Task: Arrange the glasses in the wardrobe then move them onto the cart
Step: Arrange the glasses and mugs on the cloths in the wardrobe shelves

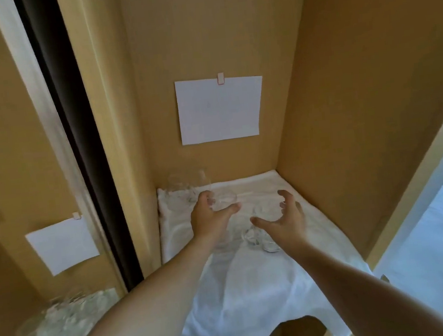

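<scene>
Inside the wardrobe [328, 72], on a shelf draped with a white cloth [255, 282], the clear glasses are hard to make out against the fabric. The left hand [209, 214] curls its fingers and thumb round one glass [225, 202], at about 11 o'clock from the middle of the shelf. More glasses [185, 185] stand in the back corner at 10 o'clock, just behind that hand. The right hand [284, 220] hangs spread and claw-shaped, grasping nothing, above another cluster of glassware [262, 242] lying at its 7 o'clock. A sheet of white paper [220, 108] is clipped to the back wall at 12 o'clock.

The arranging step looks to be in hand. To do it well, the held glass should probably be lifted clear before it travels, since dragging it over loose cloth could tip it. The right hand would do best to come straight down and close round one body only, as the neighbours sit touching or nearly so. The cart cannot be identified in this view.
</scene>
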